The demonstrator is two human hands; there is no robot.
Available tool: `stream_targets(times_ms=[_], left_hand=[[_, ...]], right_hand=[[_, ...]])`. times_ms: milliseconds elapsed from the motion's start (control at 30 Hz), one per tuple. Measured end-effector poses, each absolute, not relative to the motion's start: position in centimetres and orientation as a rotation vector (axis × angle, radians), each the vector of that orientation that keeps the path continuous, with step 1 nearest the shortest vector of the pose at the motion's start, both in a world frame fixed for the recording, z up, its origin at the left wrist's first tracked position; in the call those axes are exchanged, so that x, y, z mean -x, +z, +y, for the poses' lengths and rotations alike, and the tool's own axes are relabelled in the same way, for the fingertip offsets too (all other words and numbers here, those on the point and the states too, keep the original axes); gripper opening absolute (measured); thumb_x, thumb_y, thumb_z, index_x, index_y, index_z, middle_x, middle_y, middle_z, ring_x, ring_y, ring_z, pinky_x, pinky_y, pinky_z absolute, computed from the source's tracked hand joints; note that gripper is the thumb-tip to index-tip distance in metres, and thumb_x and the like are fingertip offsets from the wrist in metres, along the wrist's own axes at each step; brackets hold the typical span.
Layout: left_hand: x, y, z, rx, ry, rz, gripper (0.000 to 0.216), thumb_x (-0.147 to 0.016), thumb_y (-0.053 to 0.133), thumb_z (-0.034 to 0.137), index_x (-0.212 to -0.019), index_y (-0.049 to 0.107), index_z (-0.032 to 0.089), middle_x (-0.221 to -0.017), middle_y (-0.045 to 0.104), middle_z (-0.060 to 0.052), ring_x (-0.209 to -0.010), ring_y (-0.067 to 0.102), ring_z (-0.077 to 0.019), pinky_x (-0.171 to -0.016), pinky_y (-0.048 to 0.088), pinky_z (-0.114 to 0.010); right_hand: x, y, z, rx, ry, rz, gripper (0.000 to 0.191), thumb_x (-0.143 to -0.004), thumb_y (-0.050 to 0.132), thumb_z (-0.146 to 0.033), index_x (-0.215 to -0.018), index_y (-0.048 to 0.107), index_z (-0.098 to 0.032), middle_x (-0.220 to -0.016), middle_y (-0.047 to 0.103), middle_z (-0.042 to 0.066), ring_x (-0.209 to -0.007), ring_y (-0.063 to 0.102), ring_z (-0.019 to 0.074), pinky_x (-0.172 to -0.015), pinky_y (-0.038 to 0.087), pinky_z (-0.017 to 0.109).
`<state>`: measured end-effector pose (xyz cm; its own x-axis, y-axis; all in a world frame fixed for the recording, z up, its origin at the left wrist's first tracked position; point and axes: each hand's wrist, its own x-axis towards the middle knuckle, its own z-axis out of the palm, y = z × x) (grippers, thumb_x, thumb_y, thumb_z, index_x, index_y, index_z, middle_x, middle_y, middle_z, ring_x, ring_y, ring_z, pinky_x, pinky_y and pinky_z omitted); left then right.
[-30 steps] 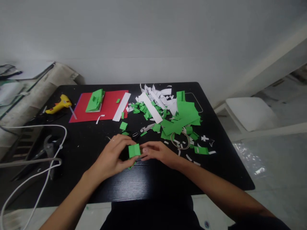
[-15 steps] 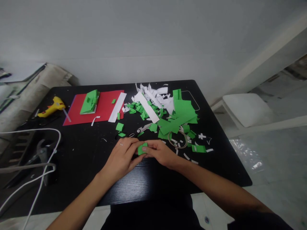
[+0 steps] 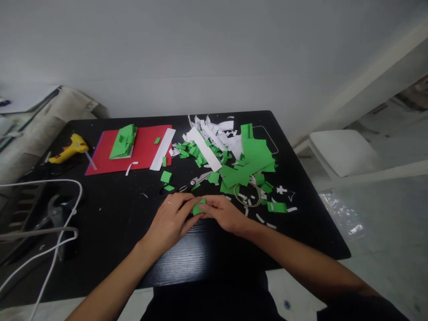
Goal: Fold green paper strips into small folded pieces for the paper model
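Note:
My left hand and my right hand meet at the middle of the black table. Between their fingertips they pinch a small folded piece of green paper, pressed low against the tabletop. Most of the piece is hidden under the fingers. Just behind the hands lie scissors and a loose green square.
A heap of green and white paper scraps fills the back right, with a tape ring in front. A red sheet carries a stack of folded green pieces. A yellow glue gun and white cable lie left.
The green piece was larger and held up open one second ago; now it is folded small and pressed down between both hands. The hands have drawn closer together.

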<state>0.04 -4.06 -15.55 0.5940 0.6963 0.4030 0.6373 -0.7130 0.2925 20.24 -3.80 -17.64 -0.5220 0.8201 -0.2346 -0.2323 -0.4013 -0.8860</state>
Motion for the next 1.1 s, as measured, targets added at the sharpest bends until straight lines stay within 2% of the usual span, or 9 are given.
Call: stream_targets(times_ms=[233,367,567,633,833,1000,1100], left_hand=[[0.11,-15.95,-3.98,-2.587,0.797,1.115,0.035,-0.098,0.068,0.03,-0.13,0.059,0.021,-0.118,0.07,-0.012,-0.107,0.069,-0.0265,-0.091,0.057,-0.043],[0.23,-16.26,-3.86,-2.23,0.891,1.194,0.046,-0.092,0.074,0.036,-0.132,0.055,0.021,-0.118,0.07,-0.01,-0.106,0.07,-0.025,-0.09,0.06,-0.041],[0.53,-16.09,-3.4,-1.898,0.921,1.24,0.017,-0.101,0.06,0.032,-0.11,0.069,0.021,-0.098,0.072,-0.005,-0.083,0.068,-0.0166,-0.074,0.057,-0.03],[0.64,-15.88,-3.35,-1.907,0.918,1.199,0.015,-0.1,0.062,0.031,-0.106,0.071,0.021,-0.097,0.071,-0.005,-0.078,0.065,-0.0155,-0.072,0.055,-0.03],[0.66,-15.85,-3.43,-1.912,0.942,1.127,0.015,-0.095,0.07,0.029,-0.109,0.07,0.021,-0.097,0.069,-0.003,-0.077,0.061,-0.0143,-0.072,0.053,-0.029],[0.62,-16.3,-3.35,-1.891,0.958,1.123,0.004,-0.097,0.069,0.024,-0.098,0.071,0.021,-0.093,0.069,-0.002,-0.076,0.06,-0.0128,-0.072,0.05,-0.027],[0.61,-16.23,-3.36,-1.888,0.961,1.119,0.004,-0.097,0.069,0.022,-0.093,0.07,0.02,-0.089,0.068,-0.001,-0.075,0.059,-0.0129,-0.071,0.049,-0.027]], right_hand=[[-20.27,-17.22,-3.68,0.921,1.897,-1.212,0.036,-0.089,0.072,-0.053,-0.096,0.073,-0.018,-0.096,0.076,0.005,-0.099,0.072,0.0232,-0.104,0.053,0.044],[-19.97,-17.59,-3.86,0.911,1.875,-1.115,0.034,-0.09,0.073,-0.048,-0.11,0.067,-0.021,-0.102,0.076,0.006,-0.101,0.075,0.0231,-0.104,0.056,0.046],[-20.02,-17.71,-4.35,1.065,1.688,-1.262,0.031,-0.097,0.065,-0.033,-0.125,0.057,-0.022,-0.094,0.075,0.003,-0.093,0.076,0.0215,-0.096,0.06,0.045],[-20.17,-17.6,-4.43,1.091,1.652,-1.341,0.031,-0.099,0.063,-0.031,-0.128,0.056,-0.023,-0.092,0.075,0.003,-0.092,0.077,0.0223,-0.094,0.059,0.045],[-20.28,-17.53,-4.54,1.06,1.617,-1.424,0.034,-0.1,0.06,-0.03,-0.132,0.055,-0.021,-0.097,0.076,0.005,-0.096,0.076,0.0227,-0.093,0.058,0.043],[-20.25,-17.68,-4.51,1.034,1.604,-1.455,0.032,-0.099,0.06,-0.028,-0.13,0.057,-0.02,-0.097,0.077,0.005,-0.095,0.077,0.0224,-0.092,0.059,0.042],[-20.2,-17.78,-4.43,1.038,1.619,-1.451,0.031,-0.099,0.061,-0.029,-0.128,0.059,-0.019,-0.097,0.077,0.006,-0.095,0.077,0.0222,-0.092,0.059,0.041]])
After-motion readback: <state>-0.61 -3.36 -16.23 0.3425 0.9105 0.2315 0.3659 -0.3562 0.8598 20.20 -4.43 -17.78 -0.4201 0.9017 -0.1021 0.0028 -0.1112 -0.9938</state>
